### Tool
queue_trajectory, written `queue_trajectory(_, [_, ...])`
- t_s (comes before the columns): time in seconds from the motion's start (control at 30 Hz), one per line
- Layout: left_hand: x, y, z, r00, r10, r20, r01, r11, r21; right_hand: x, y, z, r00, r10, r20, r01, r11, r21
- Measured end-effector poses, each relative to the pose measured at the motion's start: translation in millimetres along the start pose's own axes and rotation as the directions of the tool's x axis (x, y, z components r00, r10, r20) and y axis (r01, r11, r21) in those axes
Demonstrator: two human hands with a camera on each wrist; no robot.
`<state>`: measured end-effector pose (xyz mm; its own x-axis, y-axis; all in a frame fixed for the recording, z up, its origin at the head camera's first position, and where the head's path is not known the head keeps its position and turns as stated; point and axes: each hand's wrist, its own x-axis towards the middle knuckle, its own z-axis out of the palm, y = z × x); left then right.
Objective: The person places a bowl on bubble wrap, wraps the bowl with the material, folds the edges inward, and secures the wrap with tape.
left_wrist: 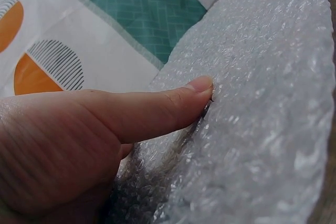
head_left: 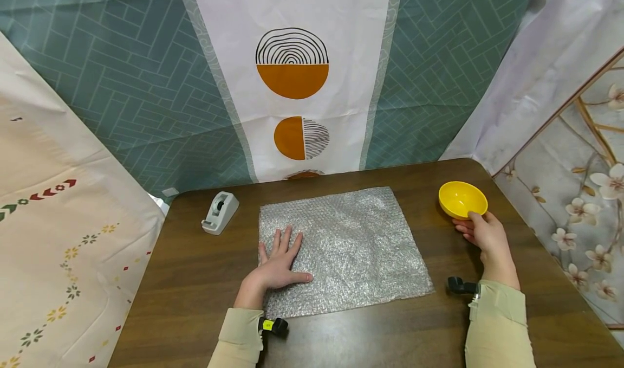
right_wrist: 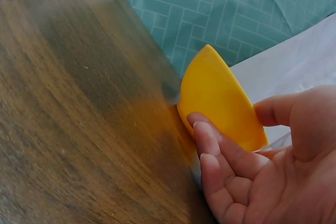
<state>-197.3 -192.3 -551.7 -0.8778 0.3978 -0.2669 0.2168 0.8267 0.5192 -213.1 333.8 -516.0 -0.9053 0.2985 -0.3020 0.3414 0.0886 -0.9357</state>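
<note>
A sheet of bubble wrap lies spread over the middle of the wooden table. My left hand rests on its left part with fingers spread; in the left wrist view the thumb lies straight against the plastic. Toward the table's right side, my right hand holds a yellow bowl by its near rim. The right wrist view has the thumb at the rim and the fingers under the outer wall of the bowl. Nothing shows inside the bowl in the head view.
A white tape dispenser stands at the back left of the table. Behind the table hangs a green and white patterned cloth. Printed cloths also hang along the left and right sides.
</note>
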Motion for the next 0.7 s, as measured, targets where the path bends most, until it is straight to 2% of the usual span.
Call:
queue_trajectory(0.47, [1.2, 0.7, -1.3, 1.000, 0.012, -0.003, -0.012, 1.000, -0.007, -1.5, -4.8, 1.1, 1.000, -0.006, 0.005, 0.006, 1.000, -0.028])
queue_trajectory(0.7, [0.3, 0.8, -0.9, 1.000, 0.005, 0.001, -0.005, 1.000, -0.006, -3.7, -7.2, 3.2, 0.999, -0.031, 0.042, 0.034, 0.997, -0.064])
